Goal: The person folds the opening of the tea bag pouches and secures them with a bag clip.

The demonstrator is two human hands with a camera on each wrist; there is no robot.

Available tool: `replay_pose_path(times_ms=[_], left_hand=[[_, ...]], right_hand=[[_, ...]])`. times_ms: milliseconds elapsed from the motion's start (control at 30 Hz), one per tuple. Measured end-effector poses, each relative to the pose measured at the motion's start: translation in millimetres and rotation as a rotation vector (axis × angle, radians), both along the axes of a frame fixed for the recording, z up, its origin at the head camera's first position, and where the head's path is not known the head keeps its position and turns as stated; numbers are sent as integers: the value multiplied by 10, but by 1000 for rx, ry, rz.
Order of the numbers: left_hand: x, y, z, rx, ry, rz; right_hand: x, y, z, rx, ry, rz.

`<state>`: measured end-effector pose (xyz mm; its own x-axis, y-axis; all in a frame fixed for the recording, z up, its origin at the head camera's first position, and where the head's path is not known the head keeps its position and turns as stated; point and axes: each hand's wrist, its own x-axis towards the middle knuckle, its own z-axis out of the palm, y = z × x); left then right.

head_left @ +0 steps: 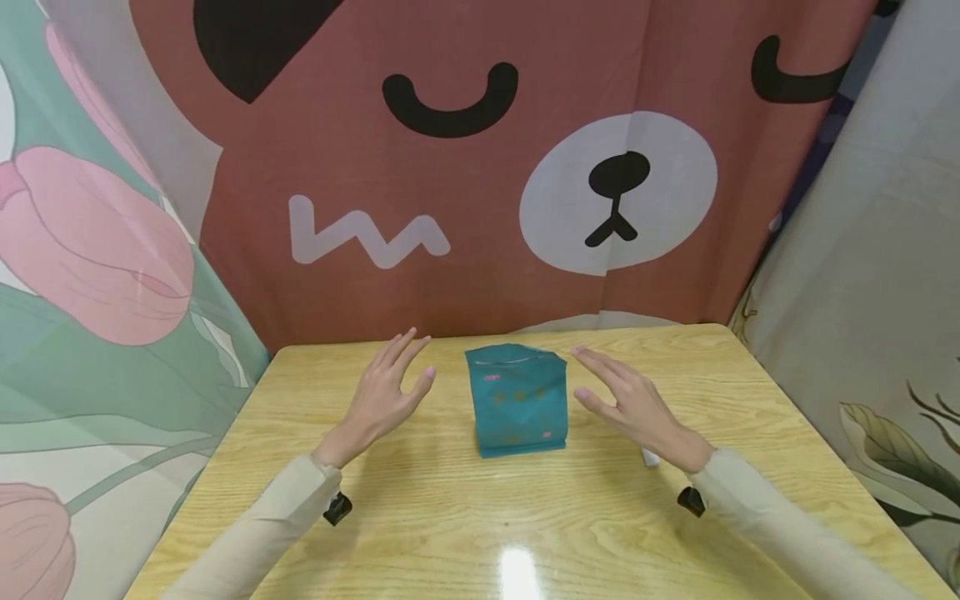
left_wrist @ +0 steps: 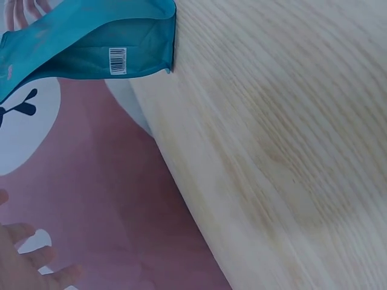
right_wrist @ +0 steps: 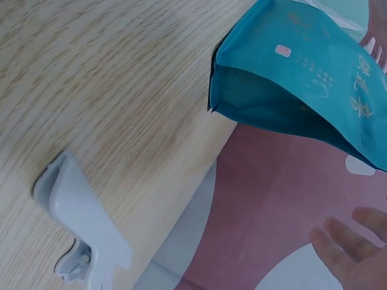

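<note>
A teal bag (head_left: pixel 521 407) with gold print stands upright on the table, its seam near the top. In the left wrist view a barcode shows on the side of the bag (left_wrist: pixel 121 51). My left hand (head_left: pixel 386 392) hovers to the left of the bag, fingers extended, apart from it. To its right my right hand (head_left: pixel 633 404) is raised with fingers extended, close to the bag without gripping it. A white plastic clip (right_wrist: pixel 84 211) lies on the table near my right hand; in the head view that hand mostly hides the clip (head_left: pixel 650 457).
The wooden table (head_left: pixel 420 533) has its far edge against a curtain (head_left: pixel 487 183) printed with a bear face. Patterned cloth (head_left: pixel 97 350) hangs along the left side, and another curtain (head_left: pixel 885 275) along the right. Each wrist carries a small black camera.
</note>
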<state>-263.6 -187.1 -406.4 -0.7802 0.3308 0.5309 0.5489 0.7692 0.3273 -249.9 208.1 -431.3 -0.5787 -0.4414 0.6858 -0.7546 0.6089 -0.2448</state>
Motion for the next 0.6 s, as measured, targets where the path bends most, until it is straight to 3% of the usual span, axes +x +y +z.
replay_pose_path(times_ms=[600], left_hand=[[18,132,95,36,40,-78]], right_hand=[[-18,-126,51,-33,-1,29]])
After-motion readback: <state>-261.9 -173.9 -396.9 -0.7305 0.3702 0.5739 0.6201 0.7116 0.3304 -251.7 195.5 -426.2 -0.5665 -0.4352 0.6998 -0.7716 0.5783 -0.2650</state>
